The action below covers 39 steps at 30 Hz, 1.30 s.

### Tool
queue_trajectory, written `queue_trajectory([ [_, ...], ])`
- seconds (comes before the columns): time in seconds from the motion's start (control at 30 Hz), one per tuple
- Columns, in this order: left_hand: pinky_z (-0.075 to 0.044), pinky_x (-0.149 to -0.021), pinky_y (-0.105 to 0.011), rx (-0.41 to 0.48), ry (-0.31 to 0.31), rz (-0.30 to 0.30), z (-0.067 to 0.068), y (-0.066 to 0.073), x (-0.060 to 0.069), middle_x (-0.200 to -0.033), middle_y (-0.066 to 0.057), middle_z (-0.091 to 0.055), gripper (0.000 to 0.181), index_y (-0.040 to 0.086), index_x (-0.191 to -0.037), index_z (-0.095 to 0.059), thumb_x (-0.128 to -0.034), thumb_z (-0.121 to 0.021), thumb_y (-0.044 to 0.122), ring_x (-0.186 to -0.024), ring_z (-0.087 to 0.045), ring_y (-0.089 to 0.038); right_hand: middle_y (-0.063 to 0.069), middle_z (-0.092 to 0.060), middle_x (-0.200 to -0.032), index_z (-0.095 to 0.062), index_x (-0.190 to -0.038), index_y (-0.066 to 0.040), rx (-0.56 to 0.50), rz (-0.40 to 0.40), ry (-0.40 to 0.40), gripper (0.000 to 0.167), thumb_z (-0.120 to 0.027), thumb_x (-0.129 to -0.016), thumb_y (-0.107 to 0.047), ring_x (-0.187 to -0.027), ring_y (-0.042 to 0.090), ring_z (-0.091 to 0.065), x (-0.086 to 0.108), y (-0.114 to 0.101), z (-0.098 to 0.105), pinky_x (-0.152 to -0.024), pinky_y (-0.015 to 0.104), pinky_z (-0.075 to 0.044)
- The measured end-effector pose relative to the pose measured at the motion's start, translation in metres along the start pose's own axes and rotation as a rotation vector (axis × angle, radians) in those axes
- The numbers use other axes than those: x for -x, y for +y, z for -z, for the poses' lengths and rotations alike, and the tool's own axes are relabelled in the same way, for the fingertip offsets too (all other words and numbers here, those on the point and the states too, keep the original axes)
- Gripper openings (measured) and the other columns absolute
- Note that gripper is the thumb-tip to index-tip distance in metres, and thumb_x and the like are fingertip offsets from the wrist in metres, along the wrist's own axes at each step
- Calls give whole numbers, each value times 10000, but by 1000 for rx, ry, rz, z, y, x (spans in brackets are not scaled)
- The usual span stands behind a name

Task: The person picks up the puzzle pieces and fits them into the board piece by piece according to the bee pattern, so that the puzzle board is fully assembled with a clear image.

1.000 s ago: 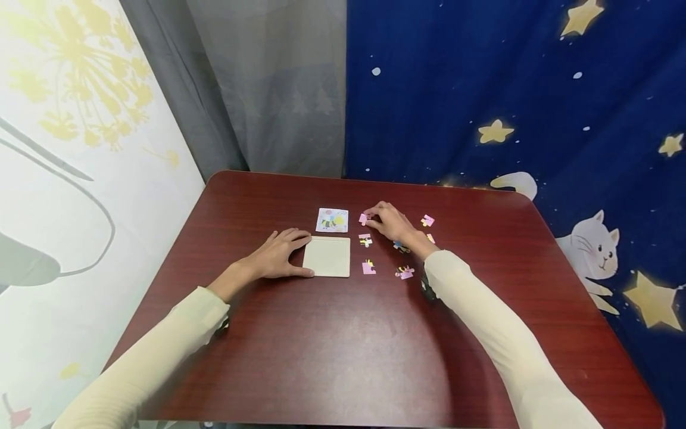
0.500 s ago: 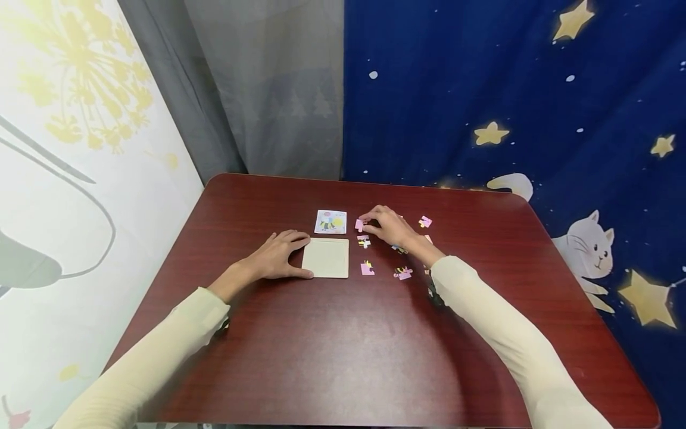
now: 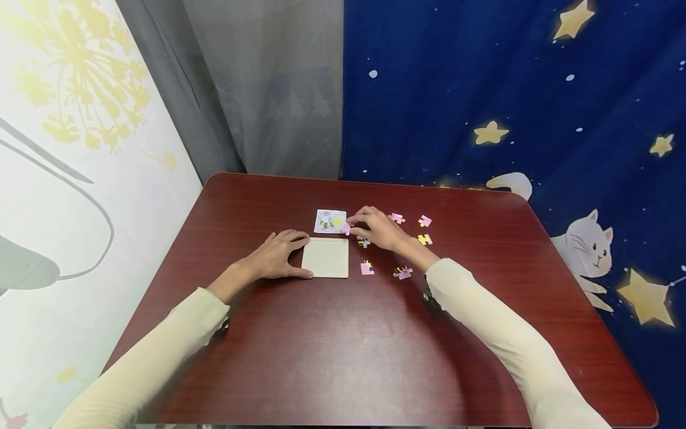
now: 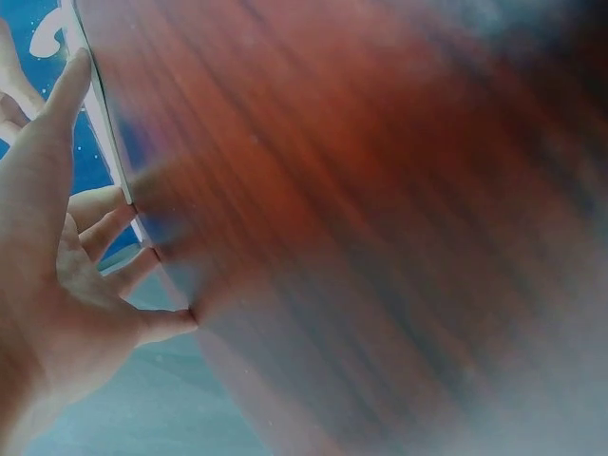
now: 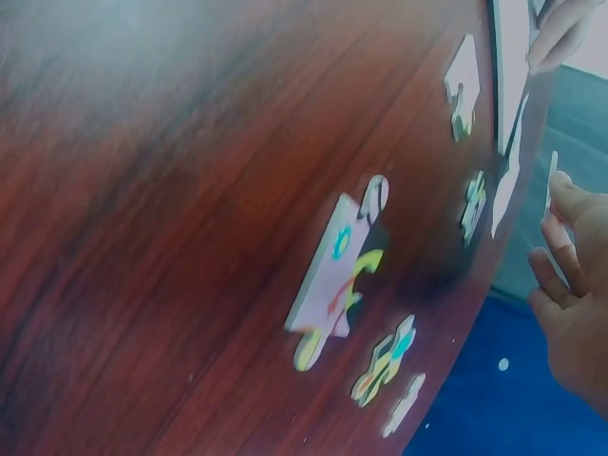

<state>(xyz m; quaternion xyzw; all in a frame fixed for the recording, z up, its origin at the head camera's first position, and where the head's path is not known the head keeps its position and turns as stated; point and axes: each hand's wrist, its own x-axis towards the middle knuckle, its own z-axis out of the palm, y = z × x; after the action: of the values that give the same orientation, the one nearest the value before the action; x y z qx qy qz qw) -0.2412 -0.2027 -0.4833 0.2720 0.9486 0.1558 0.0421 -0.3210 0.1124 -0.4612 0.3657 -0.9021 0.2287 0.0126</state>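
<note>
In the head view, my left hand [image 3: 274, 256] rests at the left side of a cream square tray [image 3: 325, 258]. Its thumb touches the lower left corner and a finger the upper left one, with the fingers spread. My right hand [image 3: 379, 230] pinches a pink jigsaw piece [image 3: 346, 229] between thumb and fingertips, by the tray's upper right corner. The right wrist view shows that piece [image 5: 552, 180] edge-on and raised off the table. Just behind the tray lies a square bee picture card [image 3: 328, 222], close to the held piece.
Several loose jigsaw pieces lie right of the tray: a pink and yellow one [image 3: 367, 268], a striped pink one [image 3: 403, 272], a yellow one [image 3: 424, 239] and pink ones [image 3: 425, 221] farther back. The red-brown table [image 3: 300, 345] ends at curtains [image 3: 289, 89] behind.
My right hand has moved left with the pink jigsaw piece, from the loose pieces to beside the picture card. The left hand has stayed at the tray.
</note>
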Motion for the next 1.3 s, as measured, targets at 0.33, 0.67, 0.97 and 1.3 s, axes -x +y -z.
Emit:
queue_trajectory([
  [0.33, -234, -1177, -700, -7, -6, 9, 1, 1, -1, -1589, -59, -441, 1039, 105, -1559, -485, -786, -761, 742, -1488, -353, -295, 42, -663, -1201, -746, -1289, -136, 2, 39, -21, 300, -701, -1018, -256, -1151, 190, -590, -7, -19, -13, -1015, 372, -489],
  [0.67, -241, -1159, -725, -11, -4, 3, 0, 0, -3, -1575, -82, -458, 1035, 91, -1549, -497, -782, -775, 730, -1475, -371, -326, 8, -686, -1182, -753, -1286, -161, 3, 79, -36, 287, -691, -1022, -256, -1141, 161, -602, -13, -35, -32, -1011, 356, -488],
  [0.97, -235, -1156, -733, 6, 10, 5, 2, 2, -2, -1568, -99, -470, 1043, 68, -1534, -510, -766, -803, 711, -1482, -371, -341, -30, -669, -1184, -750, -1293, -199, 16, 61, -78, 309, -690, -1019, -328, -1106, 129, -582, -17, -46, -50, -933, 328, -511],
  [1.3, -219, -1167, -725, 5, 7, 12, -1, 0, -3, -1575, -95, -459, 1066, 76, -1541, -501, -758, -788, 740, -1484, -358, -336, 6, -687, -1191, -755, -1276, -166, 44, 81, -77, 298, -690, -1023, -309, -1142, 164, -606, -21, -54, -59, -998, 336, -494],
])
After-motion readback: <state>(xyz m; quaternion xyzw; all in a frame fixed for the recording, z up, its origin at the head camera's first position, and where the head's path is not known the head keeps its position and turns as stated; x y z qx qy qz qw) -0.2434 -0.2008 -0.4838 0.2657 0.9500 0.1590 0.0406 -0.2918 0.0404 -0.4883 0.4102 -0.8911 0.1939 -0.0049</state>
